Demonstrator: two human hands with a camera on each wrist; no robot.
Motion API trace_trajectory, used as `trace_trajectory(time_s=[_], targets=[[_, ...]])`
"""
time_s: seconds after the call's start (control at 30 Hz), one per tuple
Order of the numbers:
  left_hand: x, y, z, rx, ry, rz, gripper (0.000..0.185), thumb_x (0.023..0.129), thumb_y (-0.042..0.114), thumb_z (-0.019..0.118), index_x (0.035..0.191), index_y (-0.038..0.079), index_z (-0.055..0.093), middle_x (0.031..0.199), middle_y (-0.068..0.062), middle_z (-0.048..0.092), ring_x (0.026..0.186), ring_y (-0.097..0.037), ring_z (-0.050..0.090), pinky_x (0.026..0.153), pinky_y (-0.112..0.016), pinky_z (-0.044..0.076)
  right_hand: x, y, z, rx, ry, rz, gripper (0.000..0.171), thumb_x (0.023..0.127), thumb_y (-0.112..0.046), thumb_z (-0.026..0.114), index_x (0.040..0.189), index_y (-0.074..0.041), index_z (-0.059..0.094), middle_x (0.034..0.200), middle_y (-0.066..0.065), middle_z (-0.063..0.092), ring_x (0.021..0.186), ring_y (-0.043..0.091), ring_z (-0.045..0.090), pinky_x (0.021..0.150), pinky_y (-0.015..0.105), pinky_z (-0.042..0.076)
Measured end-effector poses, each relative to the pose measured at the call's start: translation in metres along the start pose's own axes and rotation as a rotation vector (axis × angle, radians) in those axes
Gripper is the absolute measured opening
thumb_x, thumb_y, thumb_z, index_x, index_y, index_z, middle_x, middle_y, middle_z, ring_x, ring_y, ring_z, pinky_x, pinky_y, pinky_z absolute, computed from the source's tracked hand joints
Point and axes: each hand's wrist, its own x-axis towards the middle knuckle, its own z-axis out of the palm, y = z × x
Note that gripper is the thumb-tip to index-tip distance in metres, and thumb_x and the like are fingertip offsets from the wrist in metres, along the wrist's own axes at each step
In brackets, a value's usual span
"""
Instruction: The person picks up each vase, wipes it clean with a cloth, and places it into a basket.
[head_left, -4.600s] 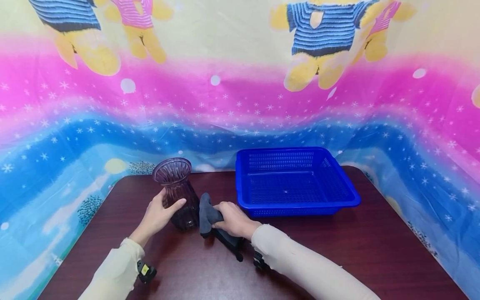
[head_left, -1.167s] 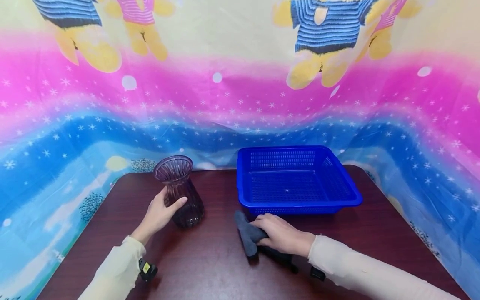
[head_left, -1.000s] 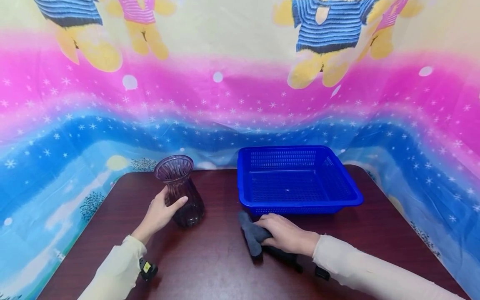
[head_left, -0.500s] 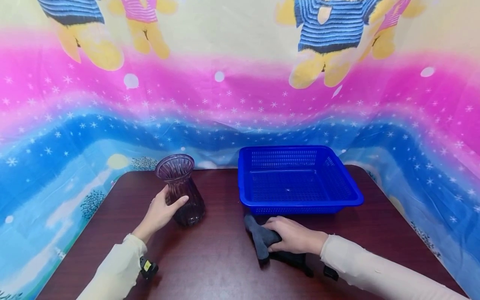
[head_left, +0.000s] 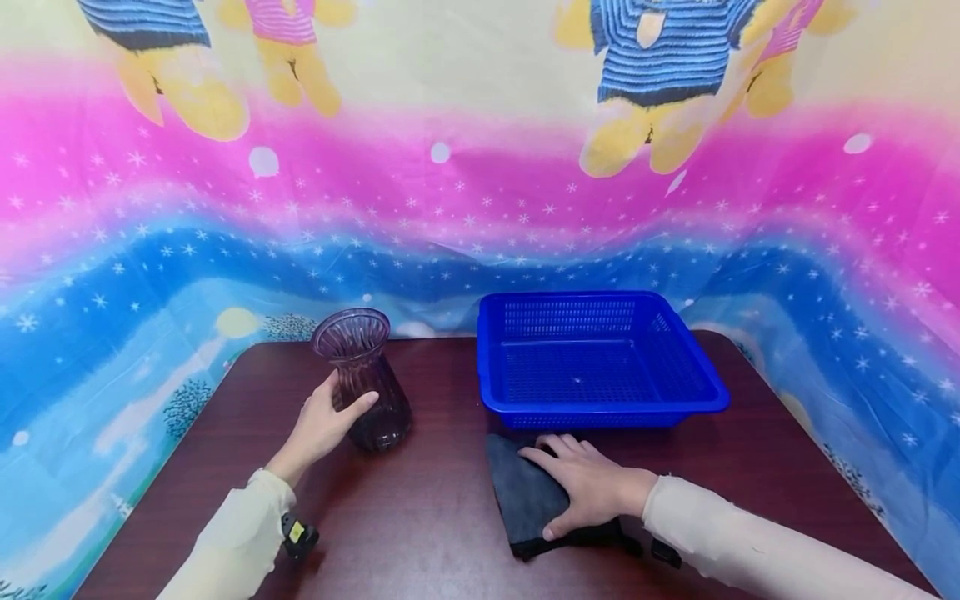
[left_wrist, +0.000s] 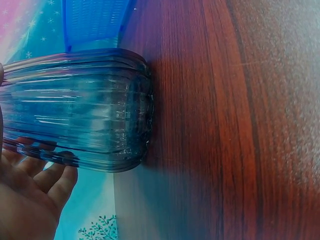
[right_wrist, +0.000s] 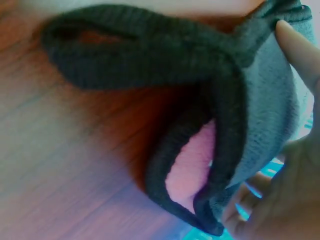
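Observation:
A purple-tinted ribbed glass vase point(head_left: 385, 417) with a flared rim stands upright on the left side of the table. My left hand point(head_left: 318, 425) grips its side, thumb in front; the other fingers show behind the glass in the left wrist view. In front of the basket lies a folded dark grey cloth point(head_left: 521, 500). Spread over it, my right hand point(head_left: 592, 483) touches its near edge with the thumb. The right wrist view shows the cloth's black border, a black loop point(right_wrist: 125, 65) sticking out, and pink fabric point(right_wrist: 192, 165) inside the fold.
A blue perforated plastic basket point(head_left: 600, 408) with nothing in it stands at the back right of the dark wood table point(head_left: 420, 517). Behind the table hangs a printed curtain point(head_left: 450, 200) with bears and snowflakes.
The right hand has carried the cloth from beside the vase rightward to below the basket. Over the last half second its fingers have spread and the cloth has flattened out. Left hand stays on vase.

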Motion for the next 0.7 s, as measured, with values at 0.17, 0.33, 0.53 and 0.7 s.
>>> trace_trajectory(time_s=[0.17, 0.33, 0.53, 0.7], targets=[[0.0, -0.001, 0.001, 0.005, 0.006, 0.003, 0.08, 0.095, 0.05, 0.065, 0.152, 0.001, 0.037, 0.146, -0.027, 0.054, 0.138, -0.042, 0.05, 0.113, -0.059, 0.041, -0.003, 0.0, 0.001, -0.027, 0.006, 0.025, 0.112, 0.068, -0.071, 0.079, 0.156, -0.017, 0.037, 0.152, 0.013, 0.043, 0.137, 0.031, 0.043, 0.102, 0.052, 0.042], [0.0, -0.002, 0.001, 0.0, 0.006, 0.005, 0.079, 0.095, 0.05, 0.064, 0.152, 0.002, 0.038, 0.146, -0.026, 0.054, 0.138, -0.042, 0.05, 0.113, -0.059, 0.041, -0.005, -0.001, -0.001, -0.022, -0.009, 0.038, 0.115, 0.067, -0.074, 0.078, 0.158, -0.018, 0.034, 0.155, 0.014, 0.041, 0.141, 0.031, 0.041, 0.106, 0.054, 0.041], [0.0, -0.003, 0.002, -0.002, 0.007, 0.005, 0.079, 0.096, 0.051, 0.064, 0.152, 0.003, 0.038, 0.147, -0.026, 0.054, 0.139, -0.041, 0.05, 0.113, -0.059, 0.04, -0.009, -0.005, -0.011, 0.035, -0.024, 0.042, 0.104, 0.074, -0.072, 0.075, 0.157, -0.021, 0.038, 0.155, 0.012, 0.043, 0.14, 0.033, 0.044, 0.109, 0.057, 0.041], [0.0, -0.002, 0.002, -0.001, 0.013, 0.01, 0.076, 0.095, 0.05, 0.065, 0.151, 0.004, 0.04, 0.145, -0.025, 0.056, 0.137, -0.041, 0.051, 0.113, -0.059, 0.041, -0.009, -0.007, -0.017, 0.059, 0.021, 0.026, 0.084, 0.084, -0.069, 0.067, 0.15, -0.02, 0.05, 0.149, 0.01, 0.051, 0.135, 0.031, 0.051, 0.107, 0.056, 0.045]])
